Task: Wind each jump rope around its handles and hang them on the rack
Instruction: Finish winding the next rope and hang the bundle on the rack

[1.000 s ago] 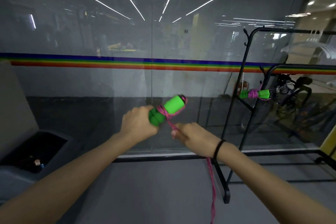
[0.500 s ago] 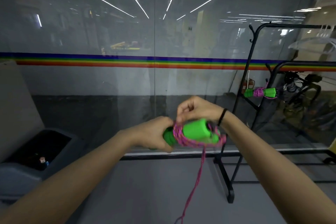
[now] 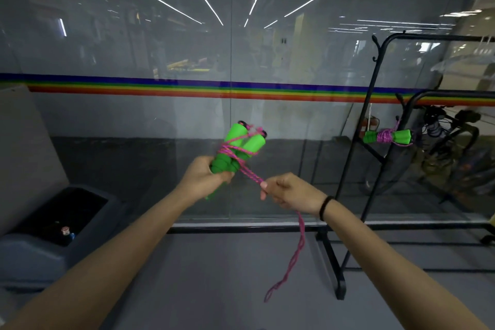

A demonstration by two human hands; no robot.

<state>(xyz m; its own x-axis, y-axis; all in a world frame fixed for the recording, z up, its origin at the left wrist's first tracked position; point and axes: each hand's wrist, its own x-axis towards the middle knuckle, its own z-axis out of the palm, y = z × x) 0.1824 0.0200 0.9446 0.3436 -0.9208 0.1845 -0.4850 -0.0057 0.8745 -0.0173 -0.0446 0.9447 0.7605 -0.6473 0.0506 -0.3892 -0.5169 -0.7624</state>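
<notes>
My left hand [image 3: 205,179] grips the lower ends of two green foam jump rope handles [image 3: 241,146], held together and pointing up and right. Several turns of pink rope [image 3: 250,172] cross around the handles. A taut double strand runs from the handles down to my right hand [image 3: 288,191], which pinches it. The rest of the rope hangs below that hand as a loose loop [image 3: 294,257] above the floor. On the black rack [image 3: 375,126] at the right hangs a second jump rope [image 3: 388,137], green handles with pink rope wound round them.
A glass wall with a rainbow stripe [image 3: 187,88] stands straight ahead. A grey bin [image 3: 53,225] with a dark opening sits at the lower left. Behind the rack's base bar [image 3: 332,262] hang dark cables and gear [image 3: 450,139].
The handles tipped from lying level to pointing up. My right hand came off the top of the handles and moved down and right, pulling the rope taut.
</notes>
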